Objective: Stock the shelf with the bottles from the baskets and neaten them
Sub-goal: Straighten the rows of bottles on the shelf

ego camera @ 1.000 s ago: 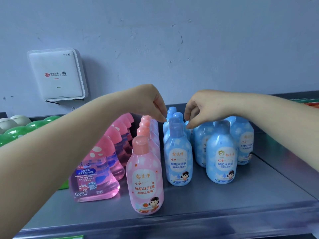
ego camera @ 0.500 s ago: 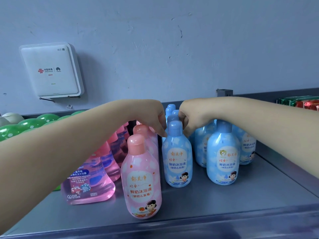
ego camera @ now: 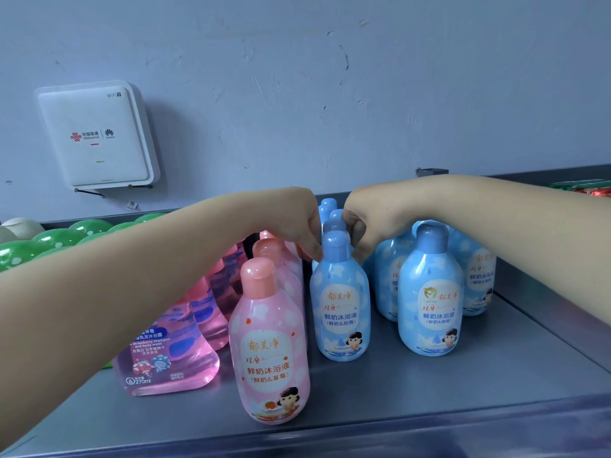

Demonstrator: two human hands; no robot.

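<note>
Grey metal shelf (ego camera: pixel 429 391) against a pale blue wall, carrying rows of pink and blue bottles. Left hand (ego camera: pixel 297 223) and right hand (ego camera: pixel 367 219) both curling in, each grip pinching the front blue bottle (ego camera: pixel 340 302) at its neck, mid-shelf beside the pink bottle (ego camera: pixel 269 345).

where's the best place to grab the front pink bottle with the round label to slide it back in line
Probably around its narrow neck just under the cap, coming from above. The front pink bottle stands upright at the shelf edge, its wide body close beside the blue bottle, so the top is the freest part.
</note>
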